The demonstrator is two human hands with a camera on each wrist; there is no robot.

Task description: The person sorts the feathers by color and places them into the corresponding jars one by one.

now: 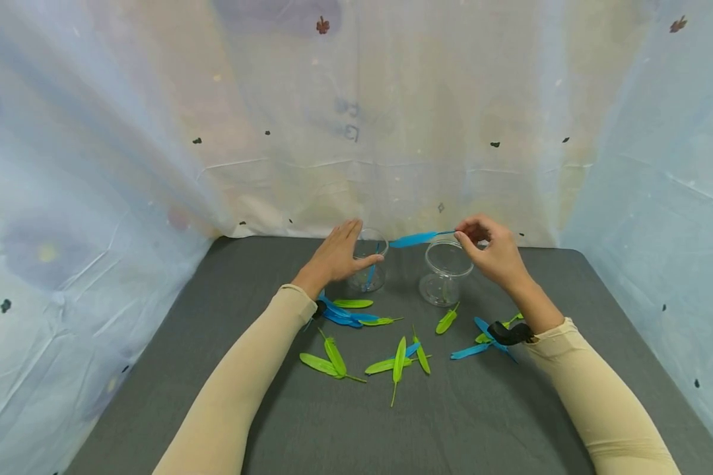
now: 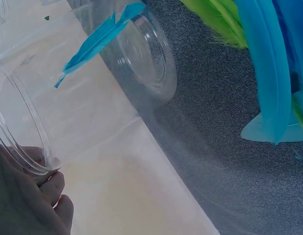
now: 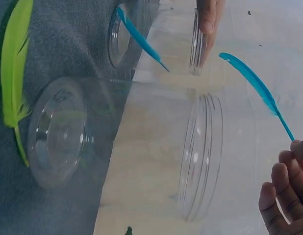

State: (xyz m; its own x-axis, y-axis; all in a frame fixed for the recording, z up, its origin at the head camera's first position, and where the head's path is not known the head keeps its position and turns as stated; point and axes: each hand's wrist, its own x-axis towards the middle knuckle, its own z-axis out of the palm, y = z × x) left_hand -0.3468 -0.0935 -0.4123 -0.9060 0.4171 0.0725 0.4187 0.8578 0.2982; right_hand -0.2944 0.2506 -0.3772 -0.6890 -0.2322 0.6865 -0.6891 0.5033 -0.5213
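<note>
My right hand (image 1: pixel 492 249) pinches a blue feather (image 1: pixel 412 239) by its quill between thumb and fingertips. The feather lies nearly level above the two jars, its vane pointing left toward the left jar's rim. My left hand (image 1: pixel 337 254) holds the clear left jar (image 1: pixel 375 285) near its mouth, the thumb across the front. Inside that jar leans another blue feather (image 2: pixel 92 46). Below the right hand stands the clear right jar (image 3: pixel 58 132), with no feather seen inside it. A green feather (image 1: pixel 447 320) lies in front of that jar.
Blue feathers (image 1: pixel 341 315) and a green feather (image 1: pixel 353 303) lie by the left wrist. More green feathers (image 1: pixel 399 359) are scattered mid-table. A blue and green pile (image 1: pixel 471 351) sits by the right wrist. Behind the dark table (image 1: pixel 428 435) hangs a pale curtain (image 1: pixel 404 119).
</note>
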